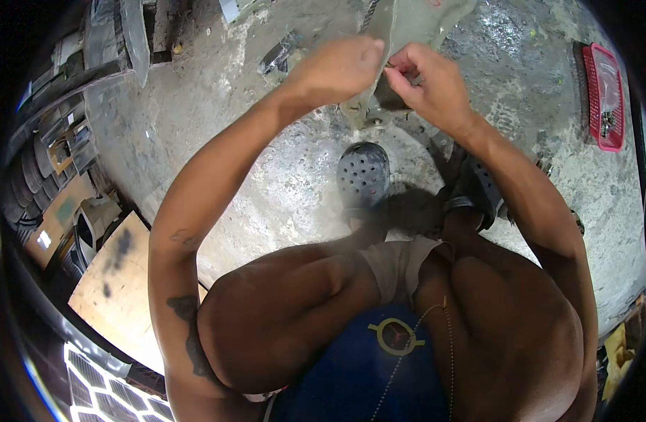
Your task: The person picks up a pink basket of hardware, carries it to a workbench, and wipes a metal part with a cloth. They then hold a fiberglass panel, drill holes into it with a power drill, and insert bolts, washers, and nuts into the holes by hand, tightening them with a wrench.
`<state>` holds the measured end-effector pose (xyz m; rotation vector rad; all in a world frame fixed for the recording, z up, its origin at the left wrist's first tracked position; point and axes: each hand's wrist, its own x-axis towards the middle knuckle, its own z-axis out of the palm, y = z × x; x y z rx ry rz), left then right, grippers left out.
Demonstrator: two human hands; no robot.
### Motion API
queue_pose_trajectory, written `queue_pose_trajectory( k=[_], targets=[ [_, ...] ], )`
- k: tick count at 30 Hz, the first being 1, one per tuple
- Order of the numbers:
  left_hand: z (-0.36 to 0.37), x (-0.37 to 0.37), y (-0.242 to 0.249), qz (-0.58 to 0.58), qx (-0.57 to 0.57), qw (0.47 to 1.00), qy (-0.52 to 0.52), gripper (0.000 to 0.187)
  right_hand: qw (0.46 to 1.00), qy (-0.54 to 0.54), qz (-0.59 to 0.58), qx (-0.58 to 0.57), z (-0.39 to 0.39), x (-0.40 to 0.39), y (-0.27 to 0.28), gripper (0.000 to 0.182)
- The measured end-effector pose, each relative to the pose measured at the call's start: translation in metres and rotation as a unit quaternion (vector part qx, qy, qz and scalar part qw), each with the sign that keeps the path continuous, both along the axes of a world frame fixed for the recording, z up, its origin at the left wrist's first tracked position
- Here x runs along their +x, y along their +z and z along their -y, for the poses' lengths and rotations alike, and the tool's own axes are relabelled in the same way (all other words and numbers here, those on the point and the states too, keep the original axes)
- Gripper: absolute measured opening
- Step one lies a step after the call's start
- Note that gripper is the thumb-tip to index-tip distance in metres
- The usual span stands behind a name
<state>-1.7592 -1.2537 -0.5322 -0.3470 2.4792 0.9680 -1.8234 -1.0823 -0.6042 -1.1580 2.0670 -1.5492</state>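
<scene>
L hand point(340, 69) curled, R hand point(439, 83) w/ thumb + index narrow, both at edge of greenish panel point(414, 24); can't tell if either grips anything. Panel's twd floor's point(266, 204) far edge, long axis approx. far-near, narrow end twd person's shoe point(363, 172). Best: L steadies, R pinches lightly, wrists relaxed.

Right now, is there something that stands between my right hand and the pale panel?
Nothing visible stands between your right hand and the pale panel: the fingertips are at its edge, though I cannot tell if they touch it. Your left hand is opposite, not in the way.
</scene>
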Motion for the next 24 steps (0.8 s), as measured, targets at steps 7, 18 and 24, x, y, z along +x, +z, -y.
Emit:
queue_pose_trajectory(
  k=[7, 18, 24],
  targets=[
    [0.004, 0.010, -0.015, -0.104, -0.043, 0.993, -0.017, 0.043, 0.999, 0.020, -0.013, 0.040, -0.001, -0.003, 0.003, 0.021],
    [-0.004, 0.008, -0.012, -0.096, -0.025, 0.995, 0.008, 0.045, 0.999, -0.001, 0.023, 0.029, -0.004, 0.001, 0.003, 0.020],
    [-0.007, 0.005, -0.006, -0.068, 0.000, 0.998, 0.001, 0.048, 0.997, 0.021, 0.049, 0.049, -0.008, -0.005, 0.000, 0.021]
  ],
)
